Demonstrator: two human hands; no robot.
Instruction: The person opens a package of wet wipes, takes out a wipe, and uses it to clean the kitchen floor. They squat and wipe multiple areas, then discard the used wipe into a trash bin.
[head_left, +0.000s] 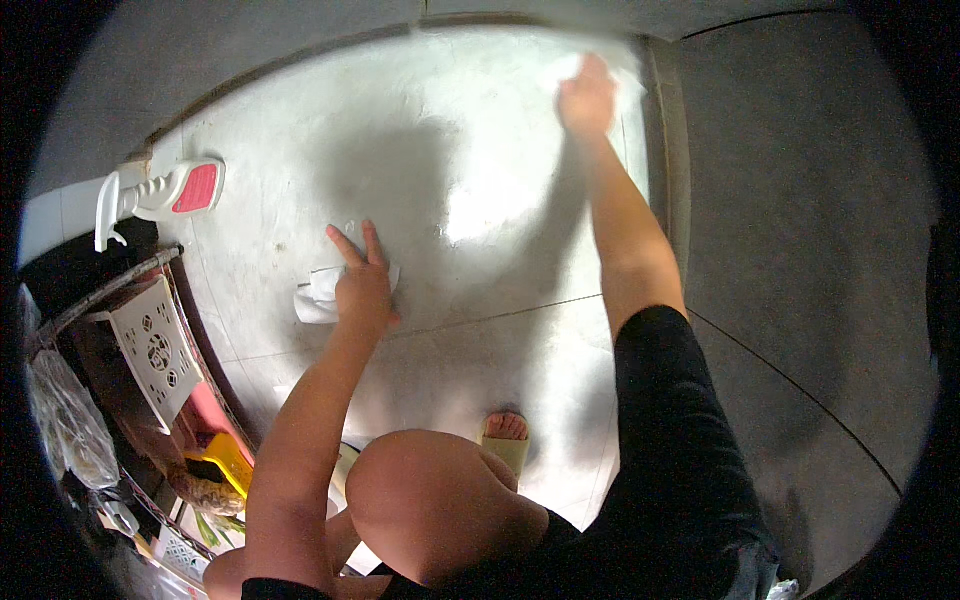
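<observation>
My left hand (364, 294) is set down on the grey tiled floor (300, 180), fingers spread. A crumpled white paper towel (318, 297) lies partly beneath it and shows on both sides. Farther out, my right arm stretches to the floor's far right corner. There my right hand (588, 101), blurred, presses flat on a white wipe (568, 69), whose edges blend into the bright floor. A white spray bottle (172, 189) with a pink label is to the left of both hands, its trigger head towards the rack.
Walls border the floor at the far side and at the right (795, 187). A rack (112, 289) at left holds a white perforated panel (157, 352), a yellow basket (229, 461) and a clear plastic bag (71, 420). My slippered foot (506, 439) and bare knee (435, 502) are close below.
</observation>
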